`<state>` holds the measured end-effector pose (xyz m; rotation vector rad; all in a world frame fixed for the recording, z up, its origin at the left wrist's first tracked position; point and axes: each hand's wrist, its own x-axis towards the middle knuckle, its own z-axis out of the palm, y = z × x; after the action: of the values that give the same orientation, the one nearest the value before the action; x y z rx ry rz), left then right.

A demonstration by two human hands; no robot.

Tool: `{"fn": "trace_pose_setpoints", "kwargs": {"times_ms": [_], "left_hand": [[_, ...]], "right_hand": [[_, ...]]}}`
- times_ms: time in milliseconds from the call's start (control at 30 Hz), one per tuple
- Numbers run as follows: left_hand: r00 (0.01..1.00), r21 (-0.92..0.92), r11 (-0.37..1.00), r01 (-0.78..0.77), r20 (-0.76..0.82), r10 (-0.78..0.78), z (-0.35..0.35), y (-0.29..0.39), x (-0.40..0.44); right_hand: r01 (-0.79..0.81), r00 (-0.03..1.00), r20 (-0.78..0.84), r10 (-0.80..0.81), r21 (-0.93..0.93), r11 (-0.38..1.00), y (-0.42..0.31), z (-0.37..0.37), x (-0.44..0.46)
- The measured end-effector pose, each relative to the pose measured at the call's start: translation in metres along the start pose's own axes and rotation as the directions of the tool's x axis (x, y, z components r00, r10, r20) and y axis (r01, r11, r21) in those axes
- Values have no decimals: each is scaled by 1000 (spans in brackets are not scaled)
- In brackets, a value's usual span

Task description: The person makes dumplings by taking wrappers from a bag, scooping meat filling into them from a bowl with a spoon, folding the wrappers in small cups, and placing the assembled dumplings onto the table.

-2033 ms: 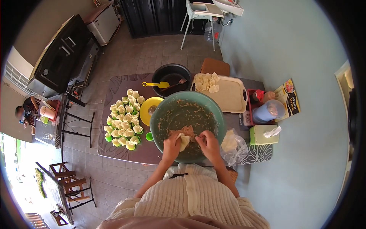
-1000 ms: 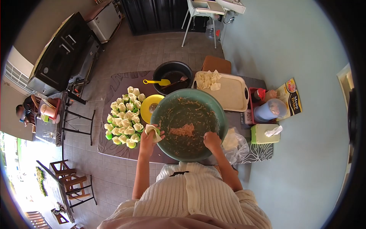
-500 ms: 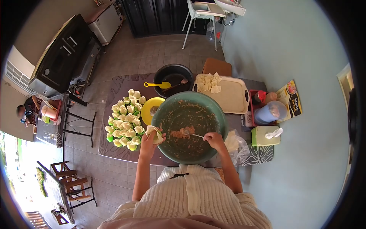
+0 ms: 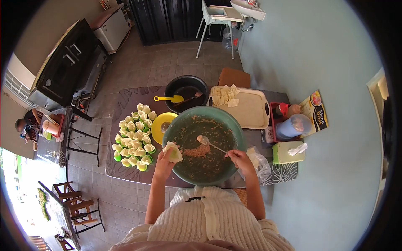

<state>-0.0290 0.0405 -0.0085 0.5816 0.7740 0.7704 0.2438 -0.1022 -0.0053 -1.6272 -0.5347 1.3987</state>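
Note:
My left hand (image 4: 164,164) holds a pale wrapper (image 4: 174,152) over a green cup at the left rim of the large green basin (image 4: 205,178). With my right hand (image 4: 240,160) I grip the handle of a metal spoon (image 4: 215,147), its bowl carrying some pinkish filling above the basin. Below the spoon lies a mound of the same filling (image 4: 198,151), and smears of it coat the basin's inside. Left of the basin, many filled wrappers (image 4: 135,136) stand close together in green cups. A yellow plate (image 4: 158,128) is partly behind the basin.
Behind the basin are a black bowl (image 4: 173,106) with a yellow scoop (image 4: 176,99), and a cream tray (image 4: 251,113) with wrappers (image 4: 226,95). A plastic bag (image 4: 261,167), a tissue box (image 4: 286,153) and a red basket stand right. Another person (image 4: 28,124) sits far left.
A spoon now shows in my right hand and has risen from the mound with filling on it. My left hand moved from the basin's middle to its left rim with the wrapper.

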Motion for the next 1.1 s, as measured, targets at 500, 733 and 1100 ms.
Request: {"fn": "trace_pose_setpoints", "kwargs": {"times_ms": [500,733,1100], "left_hand": [[983,-237,964,121,164,-83,25,-2,7],[980,-307,941,140,178,-88,39,-3,3],[979,-209,972,105,194,-64,48,-5,0]], "right_hand": [[181,982,8,-188,238,954,-1,-10,-18],[151,984,40,-174,328,932,4,-6,-21],[66,998,-12,-66,355,932,5,-9,-24]]}}
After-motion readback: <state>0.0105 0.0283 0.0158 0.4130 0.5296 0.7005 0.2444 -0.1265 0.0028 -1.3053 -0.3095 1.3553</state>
